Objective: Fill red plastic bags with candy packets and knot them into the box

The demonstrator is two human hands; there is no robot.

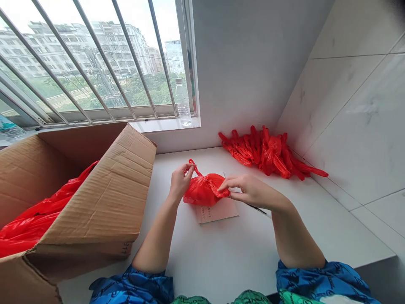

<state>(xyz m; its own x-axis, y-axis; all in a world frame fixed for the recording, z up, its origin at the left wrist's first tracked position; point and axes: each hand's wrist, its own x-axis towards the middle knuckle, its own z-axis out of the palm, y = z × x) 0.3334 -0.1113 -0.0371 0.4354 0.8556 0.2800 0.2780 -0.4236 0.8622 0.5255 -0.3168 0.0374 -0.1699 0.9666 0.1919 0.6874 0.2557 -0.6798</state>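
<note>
A red plastic bag (201, 192), bunched and knotted at its top, rests over a pale book (218, 212) on the white counter. Its contents are hidden. My left hand (182, 180) pinches one twisted handle of the bag and pulls it up to the left. On the other side, my right hand (248, 190) grips the bag's right end between thumb and fingers. A dark pen (257, 209) pokes out beneath my right hand.
An open cardboard box (104, 190) with red plastic (53, 207) inside stands at the left. Several knotted red bags (265, 152) lie in a heap by the tiled wall. On the barred window's sill stands a clear bottle (182, 103).
</note>
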